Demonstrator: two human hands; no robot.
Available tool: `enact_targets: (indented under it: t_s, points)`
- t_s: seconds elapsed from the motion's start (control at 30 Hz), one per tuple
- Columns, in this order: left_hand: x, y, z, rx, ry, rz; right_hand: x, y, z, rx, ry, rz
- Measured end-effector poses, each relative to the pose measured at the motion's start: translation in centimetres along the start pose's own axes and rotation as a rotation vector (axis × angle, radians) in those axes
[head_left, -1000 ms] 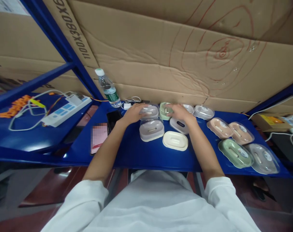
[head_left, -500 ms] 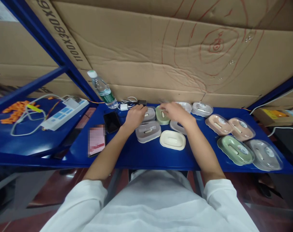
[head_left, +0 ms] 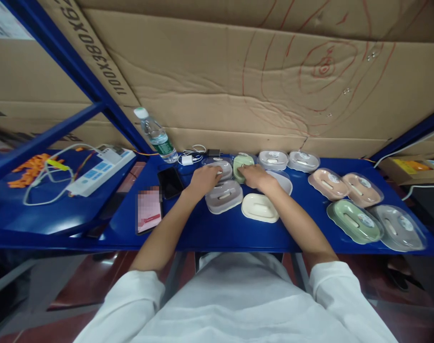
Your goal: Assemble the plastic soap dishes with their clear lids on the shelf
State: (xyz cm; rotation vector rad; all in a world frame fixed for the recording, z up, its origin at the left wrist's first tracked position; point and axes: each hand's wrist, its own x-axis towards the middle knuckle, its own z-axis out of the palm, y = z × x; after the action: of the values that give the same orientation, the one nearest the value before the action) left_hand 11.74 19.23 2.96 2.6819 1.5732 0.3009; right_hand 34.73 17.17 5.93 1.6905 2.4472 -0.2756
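On the blue shelf (head_left: 210,231) my left hand (head_left: 201,180) curls its fingers round a grey soap box with a clear lid (head_left: 222,167) at the back. A second grey lidded box (head_left: 224,197) lies just in front of that hand. My right hand (head_left: 254,175) grips the near side of a green soap box (head_left: 240,163). Part of a whitish dish (head_left: 284,181) shows under my right wrist. A cream soap dish without a lid (head_left: 260,208) lies below that hand.
More lidded soap boxes lie to the right: two pale ones at the back (head_left: 273,159), two pink (head_left: 327,184), a green one (head_left: 355,221), a grey one (head_left: 399,228). On the left are two phones (head_left: 170,182), a water bottle (head_left: 158,136), a power strip (head_left: 100,171). Cardboard (head_left: 238,95) backs the shelf.
Both hands have drawn back a little toward me along the shelf. My right hand has moved left, off the rear pale box, onto the green box. The view has shifted slightly.
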Motion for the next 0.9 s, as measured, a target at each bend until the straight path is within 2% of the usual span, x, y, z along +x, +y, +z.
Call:
enact_targets:
  t_s: [0.17, 0.33, 0.5, 0.67, 0.8, 0.9]
  points:
    - [-0.4, -0.1, -0.5, -0.023, -0.105, 0.006, -0.8, 1.2, -1.4, 0.070, -0.007, -0.030]
    - [-0.7, -0.4, -0.8, -0.046, -0.150, 0.051, -1.4, 3.0, -3.2, 0.173, 0.100, -0.065]
    - [-0.7, -0.5, -0.5, -0.059, -0.102, 0.058, -0.6, 6.6, -2.8, 0.563, 0.327, -0.127]
    - [0.0, -0.9, -0.3, -0.105, 0.010, 0.052, -0.4, 9.9, -2.0, 0.878, 0.302, -0.109]
    - [0.6, -1.1, 0.3, -0.152, 0.074, 0.064, -0.7, 10.4, -2.4, 0.833, 0.341, -0.065]
    - [0.8, -1.0, 0.9, -0.175, 0.096, 0.095, -0.6, 8.9, -2.7, 0.716, 0.318, -0.112]
